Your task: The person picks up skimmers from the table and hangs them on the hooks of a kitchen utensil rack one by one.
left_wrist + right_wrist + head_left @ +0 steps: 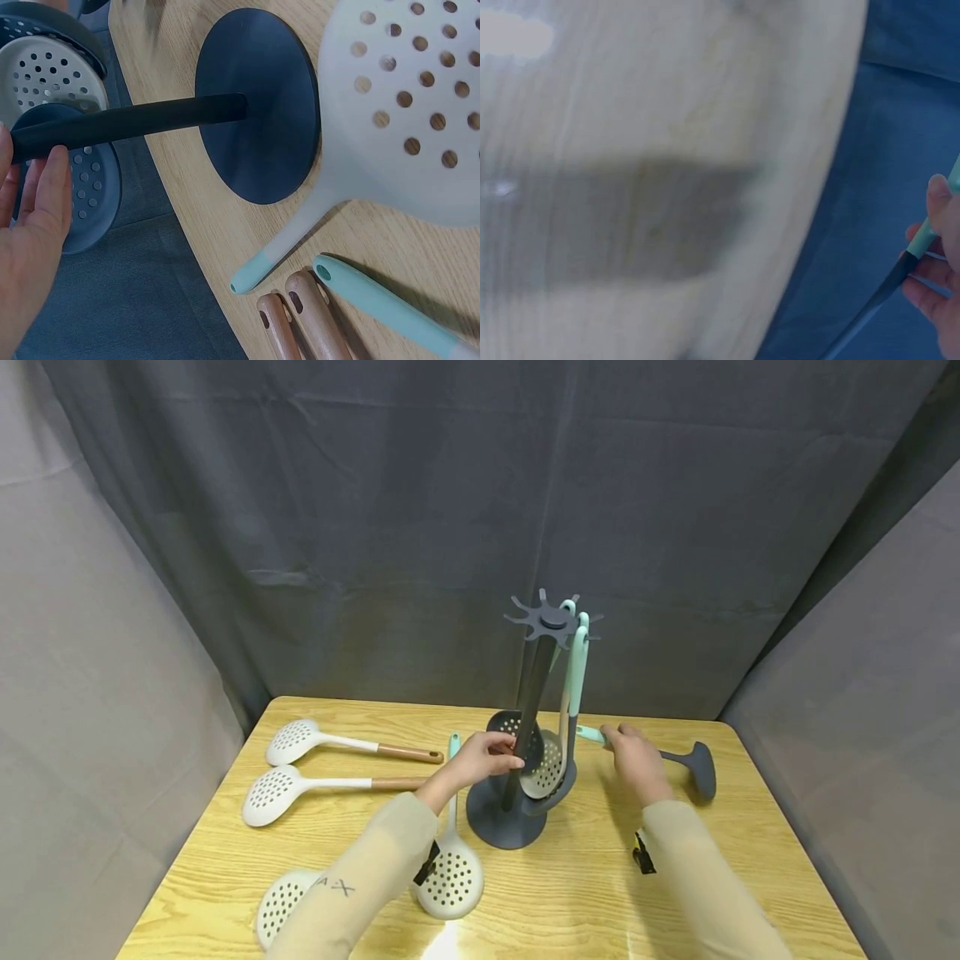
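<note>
We see a dark cloth [375,527] hanging past the far edge, with pale cloths [97,652] to the left and right. Between them lies a wood-grained surface [600,885], glare brightening its near edge. On it, right of the middle, we find a dark stand [536,685]; the left hand [480,762] holds its pole between thumb and fingers. Mint-handled utensils [576,685] hang from its right side. Farther right, the right hand [637,762] grips a dark-ended utensil [702,770]; whether this touches the surface we cannot tell. Wooden-handled skimmers [273,795] lie left, mint-handled skimmers [450,881] nearer.

The left sleeve [360,868] hides the near-left skimmer's handle from the head view; from the left wrist we see a mint handle [390,304] beside two wooden ones. The right wrist view gives us the gripping fingers close up; the utensil's broad end shows only from the head.
</note>
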`<action>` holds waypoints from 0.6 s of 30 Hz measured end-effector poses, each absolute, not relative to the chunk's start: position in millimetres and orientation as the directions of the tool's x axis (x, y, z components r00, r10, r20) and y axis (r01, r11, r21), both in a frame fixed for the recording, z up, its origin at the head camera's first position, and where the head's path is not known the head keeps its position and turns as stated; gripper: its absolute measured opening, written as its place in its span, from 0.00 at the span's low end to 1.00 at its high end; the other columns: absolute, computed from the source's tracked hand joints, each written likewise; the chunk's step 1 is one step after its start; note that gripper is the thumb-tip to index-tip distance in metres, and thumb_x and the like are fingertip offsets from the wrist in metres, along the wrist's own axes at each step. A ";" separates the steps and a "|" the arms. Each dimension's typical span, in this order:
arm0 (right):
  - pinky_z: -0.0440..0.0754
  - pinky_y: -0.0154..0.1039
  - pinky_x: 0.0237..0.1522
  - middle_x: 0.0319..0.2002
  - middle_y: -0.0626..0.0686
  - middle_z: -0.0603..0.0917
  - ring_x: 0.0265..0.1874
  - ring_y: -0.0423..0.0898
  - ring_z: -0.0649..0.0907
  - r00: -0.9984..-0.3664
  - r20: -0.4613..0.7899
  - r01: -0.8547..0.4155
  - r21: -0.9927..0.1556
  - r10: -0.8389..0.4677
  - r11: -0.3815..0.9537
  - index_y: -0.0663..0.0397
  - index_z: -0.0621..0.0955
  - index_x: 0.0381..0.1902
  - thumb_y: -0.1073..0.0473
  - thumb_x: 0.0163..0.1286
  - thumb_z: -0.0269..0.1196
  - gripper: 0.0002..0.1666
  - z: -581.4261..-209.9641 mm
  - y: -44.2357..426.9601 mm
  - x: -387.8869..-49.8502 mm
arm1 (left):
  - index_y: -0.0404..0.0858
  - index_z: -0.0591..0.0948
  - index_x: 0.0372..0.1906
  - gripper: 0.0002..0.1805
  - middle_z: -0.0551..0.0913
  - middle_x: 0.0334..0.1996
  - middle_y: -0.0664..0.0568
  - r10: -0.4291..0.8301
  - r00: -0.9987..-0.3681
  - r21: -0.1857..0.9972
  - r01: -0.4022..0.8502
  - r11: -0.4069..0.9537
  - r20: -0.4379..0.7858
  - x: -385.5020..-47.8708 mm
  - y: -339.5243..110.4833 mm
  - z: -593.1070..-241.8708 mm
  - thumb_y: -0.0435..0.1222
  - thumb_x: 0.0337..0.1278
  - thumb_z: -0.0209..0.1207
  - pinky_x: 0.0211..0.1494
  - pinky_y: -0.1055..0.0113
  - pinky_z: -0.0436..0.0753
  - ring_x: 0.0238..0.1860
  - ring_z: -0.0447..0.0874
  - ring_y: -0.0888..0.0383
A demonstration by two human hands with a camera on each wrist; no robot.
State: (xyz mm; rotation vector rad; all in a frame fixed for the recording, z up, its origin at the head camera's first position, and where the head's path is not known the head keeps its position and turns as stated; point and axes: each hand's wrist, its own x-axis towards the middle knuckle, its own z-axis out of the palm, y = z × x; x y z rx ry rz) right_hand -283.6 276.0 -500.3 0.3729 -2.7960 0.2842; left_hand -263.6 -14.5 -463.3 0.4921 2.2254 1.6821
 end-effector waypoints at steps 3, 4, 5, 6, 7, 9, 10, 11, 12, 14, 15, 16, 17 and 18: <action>0.74 0.45 0.19 0.31 0.60 0.75 0.24 0.54 0.75 -0.919 0.345 -0.271 -0.195 -0.193 0.943 0.57 0.76 0.47 0.65 0.60 0.62 0.16 -487.3 273.1 -282.7 | 0.32 0.78 0.51 0.19 0.80 0.37 0.43 0.445 -0.895 0.962 0.087 0.260 -0.039 -263.7 -14.6 -462.5 0.34 0.52 0.63 0.41 0.67 0.82 0.37 0.79 0.57; 0.74 0.45 0.19 0.31 0.61 0.75 0.24 0.54 0.75 -0.920 0.347 -0.262 -0.208 -0.179 0.942 0.57 0.75 0.48 0.65 0.61 0.61 0.16 -483.9 272.5 -281.9 | 0.32 0.78 0.51 0.20 0.80 0.37 0.43 0.445 -0.894 0.961 0.088 0.261 -0.039 -263.5 -14.7 -462.2 0.34 0.52 0.63 0.41 0.67 0.82 0.37 0.79 0.57; 0.74 0.46 0.19 0.32 0.61 0.75 0.24 0.54 0.75 -0.920 0.353 -0.260 -0.218 -0.173 0.941 0.57 0.75 0.49 0.65 0.62 0.61 0.16 -480.9 272.3 -281.0 | 0.32 0.77 0.51 0.20 0.80 0.37 0.44 0.444 -0.895 0.960 0.085 0.265 -0.043 -263.4 -14.8 -462.2 0.34 0.52 0.63 0.41 0.67 0.82 0.36 0.79 0.58; 0.73 0.46 0.20 0.32 0.61 0.75 0.24 0.54 0.75 -0.919 0.358 -0.256 -0.230 -0.164 0.939 0.58 0.75 0.49 0.65 0.62 0.61 0.17 -478.0 272.4 -280.2 | 0.32 0.77 0.52 0.20 0.80 0.37 0.44 0.446 -0.894 0.961 0.085 0.264 -0.043 -263.2 -15.1 -462.2 0.34 0.52 0.63 0.41 0.67 0.82 0.36 0.79 0.58; 0.73 0.46 0.20 0.33 0.62 0.75 0.25 0.55 0.75 -0.919 0.364 -0.253 -0.240 -0.155 0.937 0.58 0.74 0.50 0.65 0.63 0.60 0.16 -475.0 272.6 -279.0 | 0.32 0.77 0.52 0.21 0.80 0.37 0.44 0.445 -0.894 0.961 0.082 0.265 -0.046 -263.1 -15.4 -462.2 0.34 0.52 0.63 0.41 0.67 0.82 0.36 0.79 0.59; 0.73 0.47 0.20 0.34 0.63 0.75 0.26 0.56 0.75 -0.915 0.376 -0.254 -0.259 -0.145 0.932 0.59 0.74 0.50 0.66 0.64 0.59 0.16 -468.7 273.1 -276.6 | 0.32 0.77 0.52 0.21 0.80 0.37 0.45 0.445 -0.894 0.960 0.082 0.267 -0.048 -263.1 -15.7 -462.8 0.34 0.52 0.63 0.41 0.67 0.82 0.36 0.79 0.59; 0.73 0.47 0.20 0.34 0.63 0.75 0.27 0.57 0.76 -0.914 0.382 -0.253 -0.271 -0.137 0.929 0.59 0.73 0.50 0.66 0.64 0.59 0.16 -465.2 273.3 -275.2 | 0.32 0.77 0.52 0.21 0.80 0.37 0.45 0.446 -0.894 0.960 0.084 0.267 -0.046 -263.2 -15.9 -463.3 0.34 0.52 0.63 0.41 0.67 0.82 0.36 0.79 0.59; 0.74 0.48 0.21 0.34 0.64 0.75 0.28 0.58 0.76 -0.911 0.391 -0.255 -0.284 -0.131 0.924 0.60 0.73 0.50 0.65 0.64 0.58 0.16 -461.6 273.4 -273.9 | 0.32 0.77 0.52 0.21 0.80 0.36 0.45 0.446 -0.894 0.959 0.085 0.269 -0.046 -263.3 -16.0 -463.5 0.35 0.52 0.63 0.41 0.67 0.82 0.36 0.79 0.59; 0.74 0.48 0.22 0.34 0.64 0.75 0.29 0.58 0.76 -0.912 0.393 -0.252 -0.298 -0.122 0.921 0.60 0.73 0.50 0.65 0.65 0.58 0.16 -457.6 273.4 -272.7 | 0.32 0.77 0.52 0.21 0.80 0.36 0.45 0.446 -0.894 0.959 0.085 0.269 -0.045 -263.4 -16.0 -463.5 0.35 0.52 0.63 0.41 0.67 0.82 0.36 0.79 0.59; 0.74 0.48 0.23 0.34 0.64 0.75 0.29 0.58 0.77 -0.914 0.392 -0.243 -0.332 -0.102 0.911 0.60 0.72 0.51 0.64 0.66 0.57 0.16 -449.4 272.5 -271.0 | 0.32 0.77 0.52 0.21 0.80 0.37 0.45 0.444 -0.895 0.958 0.083 0.273 -0.049 -263.8 -15.7 -463.6 0.35 0.52 0.63 0.41 0.67 0.82 0.36 0.79 0.59; 0.74 0.47 0.23 0.35 0.64 0.74 0.29 0.58 0.76 -0.917 0.388 -0.237 -0.350 -0.089 0.906 0.61 0.71 0.51 0.64 0.66 0.57 0.16 -444.8 271.6 -270.0 | 0.32 0.77 0.52 0.21 0.80 0.37 0.45 0.443 -0.895 0.958 0.085 0.274 -0.048 -263.9 -15.6 -463.5 0.35 0.52 0.63 0.41 0.67 0.82 0.36 0.79 0.59; 0.73 0.47 0.24 0.34 0.64 0.74 0.29 0.57 0.76 -0.918 0.388 -0.230 -0.363 -0.078 0.903 0.61 0.71 0.52 0.63 0.67 0.56 0.16 -440.6 270.7 -269.1 | 0.32 0.77 0.52 0.21 0.80 0.36 0.45 0.444 -0.895 0.958 0.087 0.272 -0.045 -264.1 -15.5 -463.3 0.35 0.52 0.63 0.41 0.67 0.82 0.36 0.79 0.59; 0.73 0.47 0.25 0.34 0.63 0.74 0.28 0.56 0.76 -0.920 0.386 -0.226 -0.379 -0.069 0.898 0.62 0.70 0.52 0.62 0.67 0.56 0.17 -436.5 269.7 -267.9 | 0.32 0.77 0.52 0.21 0.80 0.36 0.45 0.444 -0.895 0.959 0.084 0.270 -0.047 -264.2 -15.2 -462.9 0.35 0.52 0.63 0.41 0.67 0.82 0.36 0.79 0.59; 0.72 0.47 0.25 0.33 0.63 0.74 0.27 0.55 0.75 -0.922 0.383 -0.221 -0.394 -0.059 0.892 0.62 0.70 0.52 0.62 0.68 0.55 0.17 -432.3 268.7 -266.5 | 0.32 0.77 0.52 0.21 0.80 0.36 0.45 0.444 -0.895 0.960 0.082 0.268 -0.048 -264.5 -14.9 -462.9 0.34 0.52 0.63 0.41 0.67 0.82 0.36 0.79 0.59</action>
